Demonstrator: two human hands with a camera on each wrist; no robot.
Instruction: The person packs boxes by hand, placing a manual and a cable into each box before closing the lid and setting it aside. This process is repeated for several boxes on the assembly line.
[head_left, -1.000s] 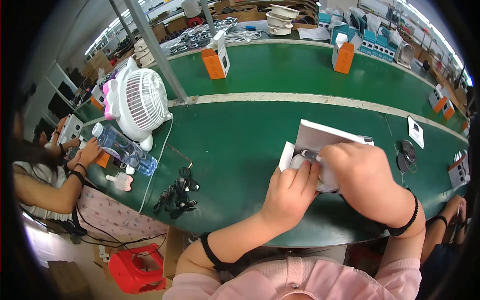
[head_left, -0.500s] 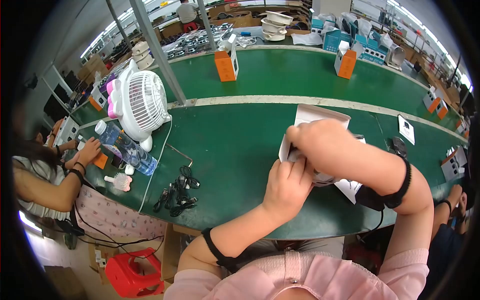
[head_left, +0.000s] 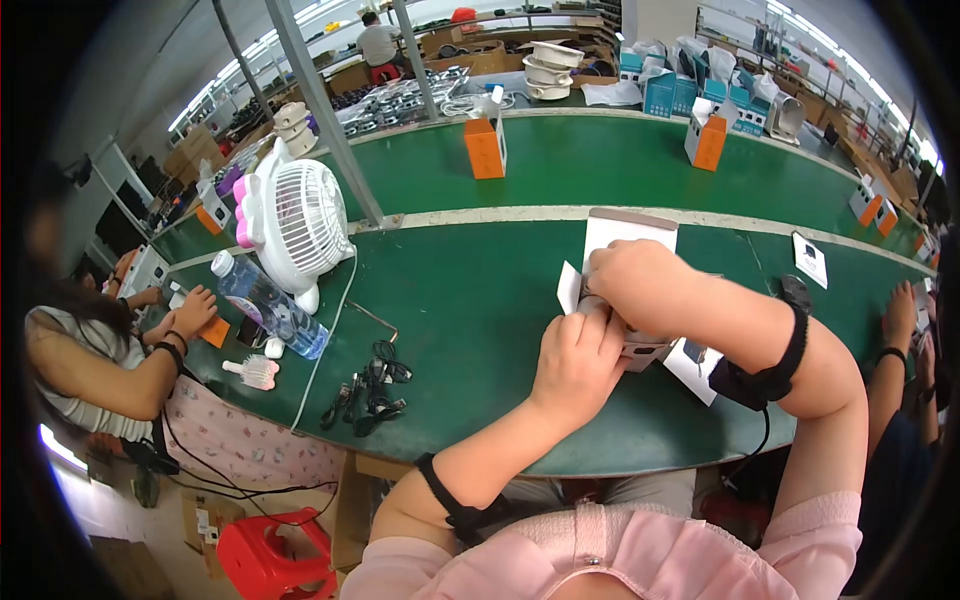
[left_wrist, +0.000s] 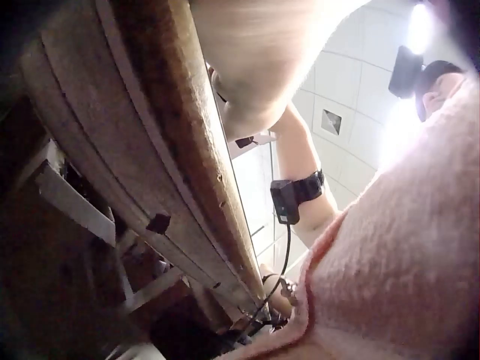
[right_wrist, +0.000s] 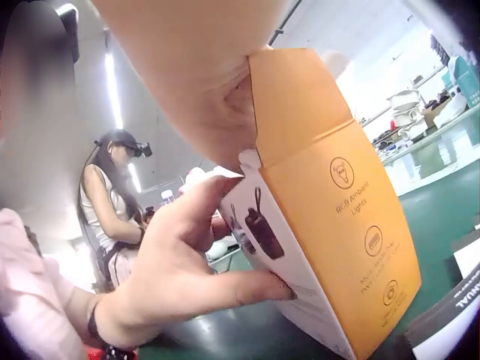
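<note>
An orange-and-white cardboard box (head_left: 645, 352) stands on the green bench with its top flap (head_left: 630, 230) raised. My left hand (head_left: 575, 370) grips the box's near left side. In the right wrist view the left thumb (right_wrist: 259, 289) lies along the printed white face of the box (right_wrist: 337, 217), with the other fingers near the top rim. Over the opening, my right hand (head_left: 640, 280) reaches down into the box top. Its fingertips are hidden, and I cannot tell what they hold. The left wrist view shows the bench's underside (left_wrist: 172, 172) and a forearm, not the box.
Printed white paper (head_left: 690, 372) lies right of the box, under my right forearm. A white leaflet (head_left: 810, 260) and dark object (head_left: 795, 292) are farther right. On the left are black cables (head_left: 370, 390), a hairbrush (head_left: 255, 373), a bottle (head_left: 270, 305) and a white fan (head_left: 300, 220).
My right hand has swung from the box's right side to over its opening, its forearm now crossing lower right. The left hand keeps its grip. The head view has shifted slightly.
</note>
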